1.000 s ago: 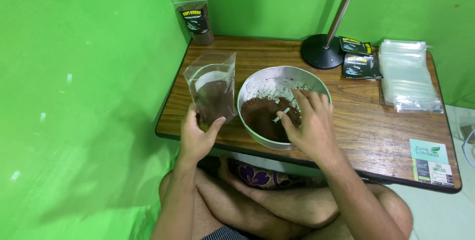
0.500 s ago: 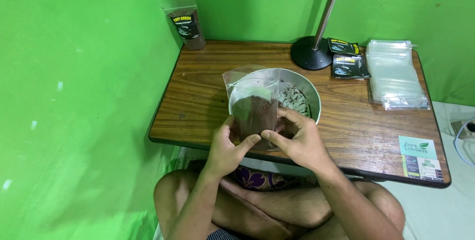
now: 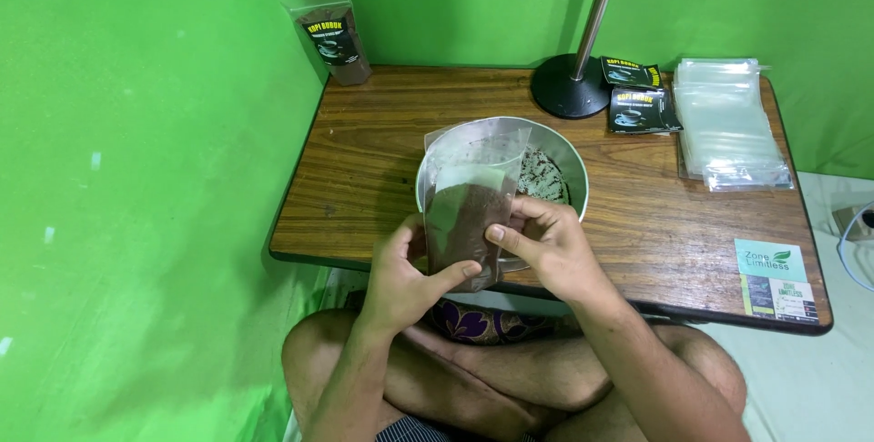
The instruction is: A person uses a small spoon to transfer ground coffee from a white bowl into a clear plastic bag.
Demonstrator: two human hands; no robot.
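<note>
A clear plastic pouch [image 3: 466, 214], about half full of brown powder, stands upright over the near rim of a metal bowl [image 3: 569, 162]. My left hand [image 3: 401, 274] grips the pouch's lower left side with the thumb across its front. My right hand [image 3: 546, 246] holds its right side, thumb pressed on the front. The pouch's top is open and empty. The bowl holds brown powder, mostly hidden behind the pouch.
The wooden table [image 3: 364, 151] stands against green walls. A filled labelled pouch [image 3: 335, 39] sits at the back left corner. A lamp base and pole [image 3: 569, 82], two dark labels [image 3: 642, 96], a stack of clear bags [image 3: 728, 123] and a sticker [image 3: 774, 278] lie to the right.
The pouch stood left of the bowl with my right hand in the powder. Both hands have since brought the pouch in front of the bowl and hold it upright.
</note>
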